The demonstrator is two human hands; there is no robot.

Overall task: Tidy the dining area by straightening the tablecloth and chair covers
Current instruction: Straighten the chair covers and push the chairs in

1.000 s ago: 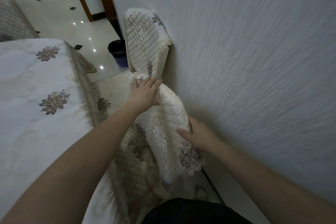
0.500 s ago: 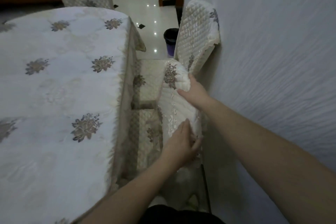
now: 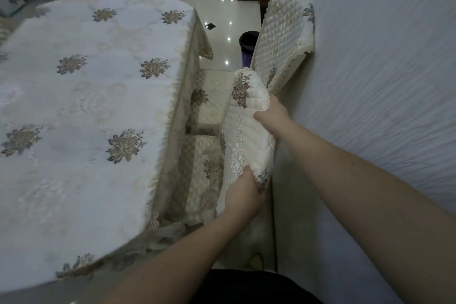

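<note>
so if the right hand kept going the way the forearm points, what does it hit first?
Most likely the far chair's quilted back cover, which leans by the wall just beyond the right hand. That hand grips the top of the near chair cover. The gap between the two is hard to judge from this view.

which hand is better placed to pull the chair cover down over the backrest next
Probably the left hand: it grips the chair cover at its lower edge, while the right hand holds the top.

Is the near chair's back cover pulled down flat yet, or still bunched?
Still bunched. The chair cover curls up off the chair back, its lower edge lifted, gripped by the left hand and right hand.
</note>
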